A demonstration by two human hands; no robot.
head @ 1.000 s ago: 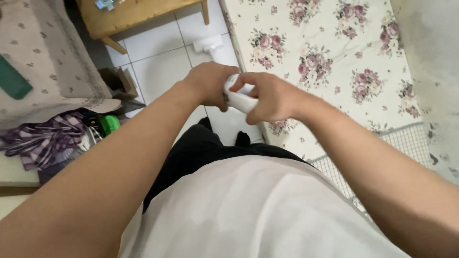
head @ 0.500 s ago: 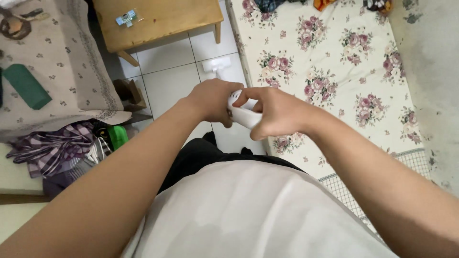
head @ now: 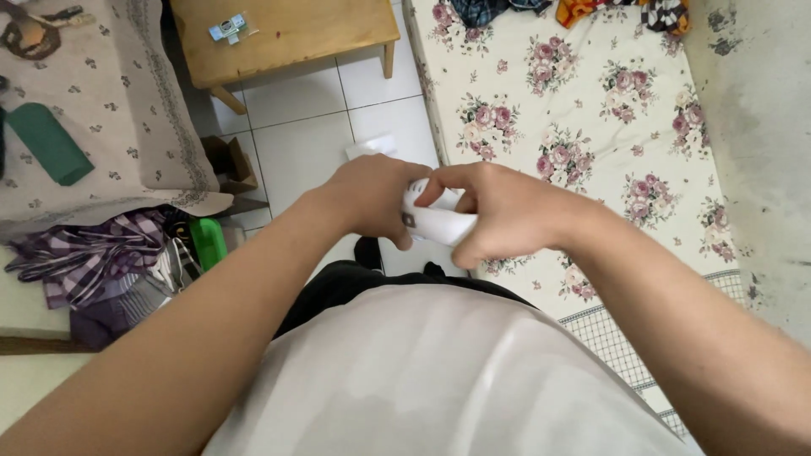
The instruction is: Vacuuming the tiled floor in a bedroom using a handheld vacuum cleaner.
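Both hands close on one white handle [head: 435,221] at waist height above the tiled floor [head: 308,127]. Left hand [head: 372,198] wraps its end, steadying it; right hand [head: 498,211] pinches the top, fingers curled, beside the flowered mattress [head: 591,110].

White handle [head: 439,224] mostly hidden under both hands; clothes [head: 583,10] cut off by top edge.

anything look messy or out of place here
Yes: a heap of checked cloth spills onto the floor under the draped table, and the wall beside the floral mattress is stained. Both hands grip a white handle.
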